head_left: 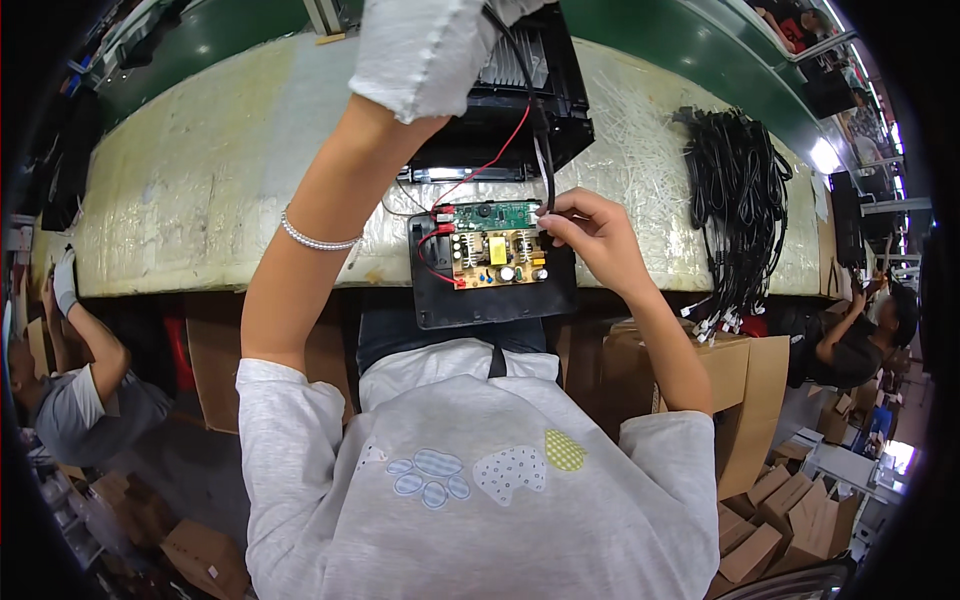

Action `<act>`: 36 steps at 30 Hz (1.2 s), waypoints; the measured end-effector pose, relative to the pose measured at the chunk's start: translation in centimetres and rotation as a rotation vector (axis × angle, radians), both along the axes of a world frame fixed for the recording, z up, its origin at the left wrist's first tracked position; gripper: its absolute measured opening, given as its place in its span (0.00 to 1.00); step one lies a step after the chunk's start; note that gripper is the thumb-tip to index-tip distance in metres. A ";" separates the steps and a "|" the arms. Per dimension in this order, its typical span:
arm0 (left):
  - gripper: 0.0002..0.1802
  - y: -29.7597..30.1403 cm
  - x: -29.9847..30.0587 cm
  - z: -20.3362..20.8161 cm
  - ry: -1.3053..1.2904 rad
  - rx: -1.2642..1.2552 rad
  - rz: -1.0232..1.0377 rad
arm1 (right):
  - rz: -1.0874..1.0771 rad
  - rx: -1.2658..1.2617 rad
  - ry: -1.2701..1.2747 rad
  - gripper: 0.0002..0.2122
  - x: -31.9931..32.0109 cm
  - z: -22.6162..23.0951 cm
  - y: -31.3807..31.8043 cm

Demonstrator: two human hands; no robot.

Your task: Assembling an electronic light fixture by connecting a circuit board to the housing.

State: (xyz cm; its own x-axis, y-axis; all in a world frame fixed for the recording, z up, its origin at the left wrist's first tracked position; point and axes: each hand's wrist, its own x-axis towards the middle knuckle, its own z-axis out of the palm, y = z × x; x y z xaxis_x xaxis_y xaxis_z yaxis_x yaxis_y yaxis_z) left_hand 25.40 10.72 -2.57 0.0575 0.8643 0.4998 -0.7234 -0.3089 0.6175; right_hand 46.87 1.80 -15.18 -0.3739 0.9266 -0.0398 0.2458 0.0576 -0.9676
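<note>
Here a circuit board (497, 243) lies inside a black tray (492, 298).

Grey short-sleeved shirt (480, 500) with paw-print patches, white work glove (425, 50) on left hand, beaded bracelet (315, 238) on left wrist

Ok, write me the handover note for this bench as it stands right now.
Left hand: raised over the black housing, wrapped in white cloth, grip unclear.
Right hand: pinching the black cable at the circuit board edge.
Done: board lies in the black tray, red wires attached.
Left: black cable's end not visibly seated; tray and housing are apart.
</note>
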 end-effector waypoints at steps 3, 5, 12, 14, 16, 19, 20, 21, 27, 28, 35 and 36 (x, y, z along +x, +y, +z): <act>0.09 -0.5 0.5 -0.7 0.009 -0.047 0.027 | -0.090 0.057 -0.073 0.04 0.1 -1.0 -0.1; 0.07 -0.7 0.7 -0.7 0.027 -0.108 0.053 | -0.088 0.039 -0.058 0.04 -0.3 -1.4 -0.3; 0.08 -1.5 0.6 -0.3 0.068 -0.155 0.091 | -0.074 0.229 -0.158 0.04 -0.4 -1.7 -0.5; 0.09 -1.6 0.8 -0.2 0.123 -0.249 0.078 | -0.073 0.327 -0.216 0.04 -0.3 -1.6 -0.7; 0.10 -2.0 0.8 -0.7 0.112 -0.228 0.034 | -0.088 0.429 -0.278 0.04 -0.1 -1.8 -0.8; 0.12 -2.5 0.5 -0.8 0.141 -0.246 -0.012 | -0.077 0.524 -0.258 0.04 -0.1 -2.4 -0.8; 0.10 -2.3 0.7 -0.4 0.140 -0.271 -0.020 | -0.087 0.520 -0.267 0.04 0.2 -2.6 -0.8; 0.11 -1.1 0.6 -0.4 0.161 -0.230 -0.016 | -0.096 0.539 -0.260 0.04 -0.2 -2.5 -0.8; 0.28 3.8 -1.2 -3.5 1.284 0.055 0.611 | -0.215 0.591 -0.343 0.04 3.8 0.0 3.2; 0.16 2.6 -1.2 -5.3 1.365 0.246 0.781 | -0.347 0.603 -0.423 0.04 5.1 0.7 4.6; 0.07 -8.2 -0.2 -10.3 1.316 0.319 0.226 | -0.300 0.695 -0.689 0.07 7.0 -2.1 11.9; 0.08 -8.2 0.1 -11.2 1.296 0.252 0.220 | -0.267 0.674 -0.753 0.08 6.2 -2.2 12.4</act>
State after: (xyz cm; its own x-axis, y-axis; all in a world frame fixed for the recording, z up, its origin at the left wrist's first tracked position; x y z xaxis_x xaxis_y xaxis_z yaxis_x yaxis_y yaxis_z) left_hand 25.51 2.50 -13.73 0.4811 0.8094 0.3367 0.4164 -0.5490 0.7248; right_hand 53.10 14.16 -17.43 -0.2465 0.8922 0.3784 0.8559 0.3835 -0.3469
